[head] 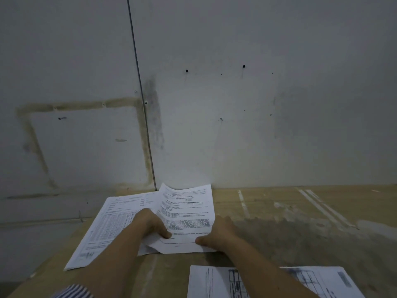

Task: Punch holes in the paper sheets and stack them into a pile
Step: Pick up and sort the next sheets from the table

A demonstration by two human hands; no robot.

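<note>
A printed paper sheet (pixel 186 211) is lifted off the brown table (pixel 290 229) near the wall. My left hand (pixel 150 222) pinches its lower left edge, thumb on top. My right hand (pixel 219 233) pinches its lower right corner, thumb on the page. Under it and to the left lies another printed sheet with a table of figures (pixel 107 229), flat on the table. No hole punch is in view.
A further sheet with drawings (pixel 214 282) lies at the near edge, partly under my right forearm. A grey wall (pixel 236 104) rises straight behind the table. The table's left edge runs diagonally at the lower left.
</note>
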